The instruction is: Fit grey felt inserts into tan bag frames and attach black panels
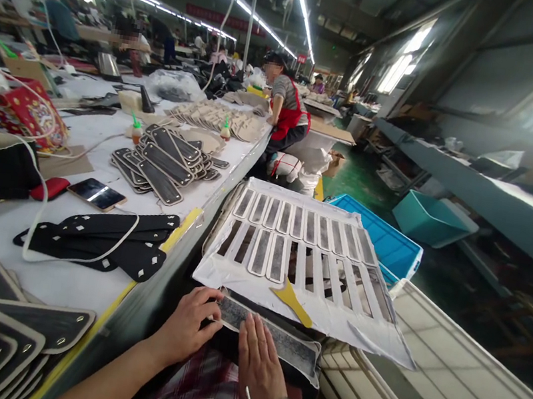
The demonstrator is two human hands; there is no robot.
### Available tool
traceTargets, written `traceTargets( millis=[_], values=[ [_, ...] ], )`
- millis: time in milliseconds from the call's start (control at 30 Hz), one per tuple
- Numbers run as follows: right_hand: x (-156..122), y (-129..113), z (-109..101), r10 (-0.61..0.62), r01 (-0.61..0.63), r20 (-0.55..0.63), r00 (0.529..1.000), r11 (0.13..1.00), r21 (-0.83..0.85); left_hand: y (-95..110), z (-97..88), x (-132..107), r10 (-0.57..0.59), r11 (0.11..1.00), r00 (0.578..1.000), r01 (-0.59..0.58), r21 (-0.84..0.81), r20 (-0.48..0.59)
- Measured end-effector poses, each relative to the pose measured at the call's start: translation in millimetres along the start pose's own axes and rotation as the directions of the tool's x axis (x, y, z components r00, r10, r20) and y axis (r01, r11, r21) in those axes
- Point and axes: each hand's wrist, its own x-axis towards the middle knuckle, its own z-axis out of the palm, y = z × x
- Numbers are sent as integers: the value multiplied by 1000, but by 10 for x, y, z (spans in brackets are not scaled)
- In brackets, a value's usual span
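A long dark grey panel with pale edging [291, 346] lies across my lap on a dark support, below the slotted board. At its left end, the curled fingers and thumb of my left hand [193, 324] grip the edge. My right hand [261, 364] rests flat on the panel's middle, fingers stretched out and close together. Just beyond the panel, a yellow scraper [293, 300] lies on the white slotted board [219, 271]. Several grey pale-edged strips [298, 219] sit in the board's far row; two more sit in its near row.
Left, the worktable [65, 286] bears stacked panels [31, 324], black strips [104, 234], a phone [96, 193] with a white cable, and more panels [164, 160]. A blue crate [382, 238] and pale crates [462, 372] stand right. A person in a red apron [293, 113] leans on the table ahead.
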Motion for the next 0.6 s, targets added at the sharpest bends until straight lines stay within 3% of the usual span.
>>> traceTargets(
  millis=[167, 367, 500, 600],
  values=[
    [91, -38, 43, -16, 16, 13, 1000, 999, 34, 27, 137, 5, -57, 998, 991, 53, -40, -119],
    [270, -133, 52, -62, 58, 73, 995, 997, 55, 24, 135, -4, -86, 992, 987, 72, -101, -139],
    [436, -178, 64, -55, 52, 93, 994, 998, 31, -101, 93, 3, -159, 961, 976, 119, -249, -149],
    [437, -169, 98, -85, 84, 26, 996, 996, 25, -128, 90, -44, -254, 897, 958, 183, -402, -131]
  ],
)
